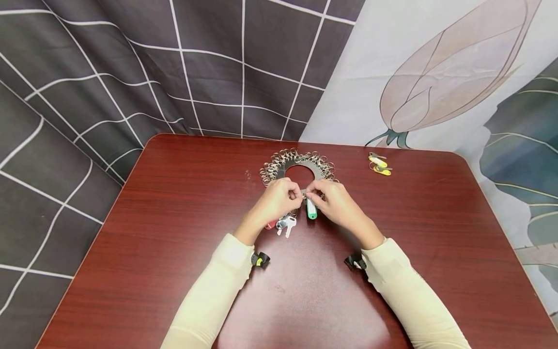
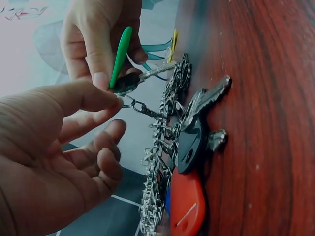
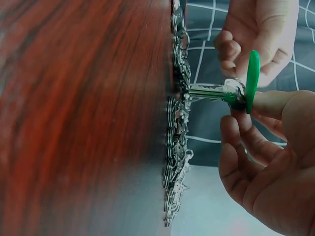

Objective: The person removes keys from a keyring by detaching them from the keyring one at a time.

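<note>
My left hand (image 1: 281, 198) and right hand (image 1: 333, 201) meet at the near edge of a flat round grey holder (image 1: 320, 174), hung all round with metal clasps and rings. Between thumb and forefinger, the left pinches a small metal ring (image 2: 126, 103) linked to one clasp (image 2: 147, 111). The right pinches a green key tag (image 3: 253, 78) by its ring end, with a key (image 3: 209, 92) beside it. Below the left hand lie a red key tag (image 2: 189, 204) and a dark-headed key (image 2: 193, 142). Fingers partly hide where the ring and tag meet.
Two yellow key tags (image 1: 380, 166) with keys lie at the far right of the red-brown table (image 1: 174, 203). A dark checked curtain (image 1: 209, 72) and a pale patterned one (image 1: 348, 97) hang behind the table. Each wrist wears a small black camera (image 1: 260, 260).
</note>
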`<state>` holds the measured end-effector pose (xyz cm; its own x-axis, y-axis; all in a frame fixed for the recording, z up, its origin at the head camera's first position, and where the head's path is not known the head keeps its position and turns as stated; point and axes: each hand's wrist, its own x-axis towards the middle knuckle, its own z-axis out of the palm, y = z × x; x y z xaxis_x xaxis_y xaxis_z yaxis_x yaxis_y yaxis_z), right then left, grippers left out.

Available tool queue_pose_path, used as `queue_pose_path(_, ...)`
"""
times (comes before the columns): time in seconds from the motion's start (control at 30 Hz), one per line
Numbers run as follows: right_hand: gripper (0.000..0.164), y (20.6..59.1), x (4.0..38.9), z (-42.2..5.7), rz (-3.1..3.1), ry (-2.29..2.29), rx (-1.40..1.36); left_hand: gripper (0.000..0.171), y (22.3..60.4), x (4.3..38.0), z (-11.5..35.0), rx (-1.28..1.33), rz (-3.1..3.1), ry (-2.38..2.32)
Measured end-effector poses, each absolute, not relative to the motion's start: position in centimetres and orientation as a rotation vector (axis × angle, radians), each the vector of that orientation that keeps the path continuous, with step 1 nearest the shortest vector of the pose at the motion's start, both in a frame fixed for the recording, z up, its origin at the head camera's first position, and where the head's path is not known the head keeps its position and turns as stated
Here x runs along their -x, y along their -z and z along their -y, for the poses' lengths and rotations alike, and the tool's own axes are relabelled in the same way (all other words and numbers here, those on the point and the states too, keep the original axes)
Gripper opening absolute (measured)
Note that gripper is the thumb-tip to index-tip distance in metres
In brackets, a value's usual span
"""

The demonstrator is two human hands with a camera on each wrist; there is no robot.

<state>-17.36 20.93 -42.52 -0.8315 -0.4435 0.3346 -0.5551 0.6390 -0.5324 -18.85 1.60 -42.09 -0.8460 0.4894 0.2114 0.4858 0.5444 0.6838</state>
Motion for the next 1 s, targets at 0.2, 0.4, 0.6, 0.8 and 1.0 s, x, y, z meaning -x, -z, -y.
queue_pose_path(0.2, 0.005, 42.52, 17.27, -20.92, 2.708, -0.962, -0.817, 0.009, 42.05, 18.83, -1.8, -0.775, -2.717, -1.187)
queue_pose_path(0.4, 0.006, 42.56, 17.28, -20.82, 2.683, -0.957, -0.848, 0.008, 42.3, 18.91, -1.89, -0.728, -2.705, -1.207)
queue_pose_path(0.6, 0.006, 42.59, 17.29, -20.79, 2.669, -0.948, -0.831, 0.009, 42.24, 18.83, -1.78, -0.734, -2.691, -1.25)
queue_pose_path(0.8, 0.004, 42.64, 17.26, -20.83, 2.686, -0.954, -0.785, 0.01, 42.04, 18.75, -1.73, -0.763, -2.671, -1.253)
queue_pose_path(1.0, 0.005, 42.68, 17.24, -20.82, 2.689, -0.958, -0.771, 0.008, 41.98, 18.72, -1.81, -0.707, -2.642, -1.237)
